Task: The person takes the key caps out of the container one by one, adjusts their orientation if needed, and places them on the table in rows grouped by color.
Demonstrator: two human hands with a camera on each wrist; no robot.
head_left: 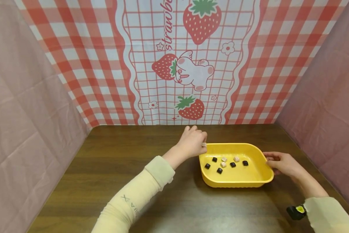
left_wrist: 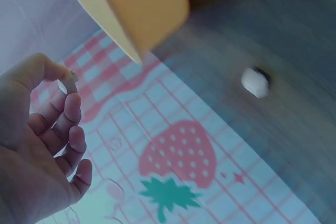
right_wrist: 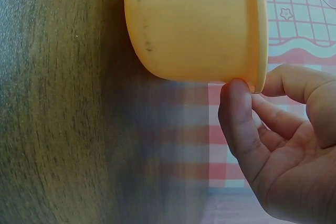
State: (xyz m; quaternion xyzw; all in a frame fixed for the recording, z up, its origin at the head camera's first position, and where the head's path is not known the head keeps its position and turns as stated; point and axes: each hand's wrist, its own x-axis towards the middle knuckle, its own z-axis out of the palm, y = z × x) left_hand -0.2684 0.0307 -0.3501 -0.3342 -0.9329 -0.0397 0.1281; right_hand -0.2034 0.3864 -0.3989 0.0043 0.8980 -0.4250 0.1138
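Note:
My left hand (head_left: 193,142) pinches a small whitish cube (left_wrist: 68,83) between thumb and index finger, right beside the upper left corner of a yellow plastic tub (head_left: 238,184). The other fingers of that hand are loosely curled. Inside the tub lie several black cubes (head_left: 233,164) and 3 pale cubes (head_left: 236,159), spread over its floor. At the tub's right end, my right hand (head_left: 285,165) grips the rim, thumb on one side and fingers on the other.
A dark wooden table (head_left: 110,181) carries the tub. On it in the left wrist view is a blurred white piece (left_wrist: 255,82) with a dark edge. A strawberry-print cloth (head_left: 189,81) hangs behind, with pink cloth (head_left: 323,90) at both sides.

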